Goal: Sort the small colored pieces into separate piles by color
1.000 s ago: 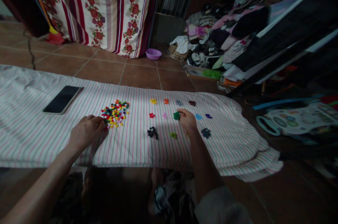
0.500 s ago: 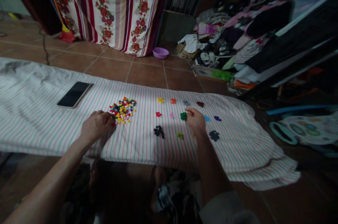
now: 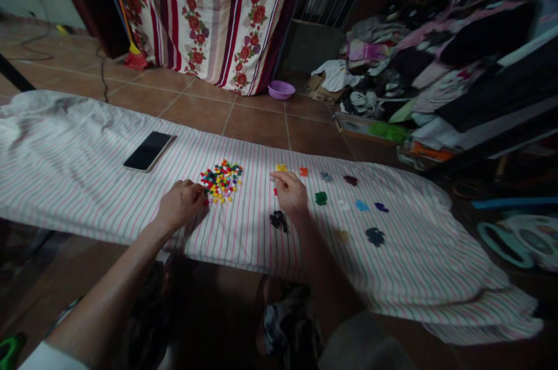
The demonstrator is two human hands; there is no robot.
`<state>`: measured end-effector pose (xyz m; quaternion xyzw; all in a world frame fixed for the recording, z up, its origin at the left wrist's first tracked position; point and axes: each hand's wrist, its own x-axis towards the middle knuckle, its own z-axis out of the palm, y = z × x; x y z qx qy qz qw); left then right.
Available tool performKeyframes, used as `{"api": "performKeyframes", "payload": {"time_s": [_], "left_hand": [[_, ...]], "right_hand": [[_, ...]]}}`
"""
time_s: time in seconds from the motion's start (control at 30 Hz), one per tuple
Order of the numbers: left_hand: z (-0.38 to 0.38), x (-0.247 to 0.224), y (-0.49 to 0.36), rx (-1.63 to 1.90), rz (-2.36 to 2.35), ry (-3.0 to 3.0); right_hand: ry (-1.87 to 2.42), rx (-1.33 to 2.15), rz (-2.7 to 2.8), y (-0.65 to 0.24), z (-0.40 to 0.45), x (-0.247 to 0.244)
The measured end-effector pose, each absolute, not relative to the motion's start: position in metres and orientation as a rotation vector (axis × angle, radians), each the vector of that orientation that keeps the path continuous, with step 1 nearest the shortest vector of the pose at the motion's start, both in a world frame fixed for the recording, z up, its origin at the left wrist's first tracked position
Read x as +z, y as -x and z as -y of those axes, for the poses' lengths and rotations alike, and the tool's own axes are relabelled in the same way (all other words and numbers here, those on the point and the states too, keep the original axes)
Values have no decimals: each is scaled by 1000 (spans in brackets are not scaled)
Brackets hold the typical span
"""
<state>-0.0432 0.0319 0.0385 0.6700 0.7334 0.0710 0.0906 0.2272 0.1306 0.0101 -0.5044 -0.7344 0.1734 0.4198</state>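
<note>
A heap of small multicoloured plastic pieces (image 3: pixel 221 181) lies on a pink-and-grey striped sheet (image 3: pixel 82 175). My left hand (image 3: pixel 181 204) rests at the heap's near-left edge, fingers curled against it. Whether it pinches a piece is hidden. To the right stand small single-colour groups, including orange (image 3: pixel 303 171), green (image 3: pixel 321 198) and black (image 3: pixel 278 220) pieces. My right hand (image 3: pixel 290 192) hovers just below a yellow group (image 3: pixel 281 167), its fingertips beside a red piece (image 3: pixel 275 191). A black smartphone (image 3: pixel 148 151) lies face up on the sheet, left of the heap.
Brown floor tiles (image 3: pixel 257 125) surround the sheet. Beyond it, a purple plastic basin (image 3: pixel 281 90) stands before a floral striped curtain (image 3: pixel 204 15). A large pile of clothes (image 3: pixel 440 61) rises at the right, above a pale toy (image 3: pixel 518 245) on the floor.
My right hand has moved left from the green group to the red piece, covering the pink group. My left hand stays at the heap. The whole scene has shifted rightward in view.
</note>
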Motion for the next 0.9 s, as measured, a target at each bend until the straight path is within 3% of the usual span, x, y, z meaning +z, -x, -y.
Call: {"api": "performKeyframes", "payload": {"time_s": [0.43,0.9], "left_hand": [[-27,32,55,290,-1981,-2129],[-21,37,61,305,-1863,-2142]], "right_hand": [[1055,500,2240,-143,-114,-3],[1231,424,2288,-114,-114,-9]]}}
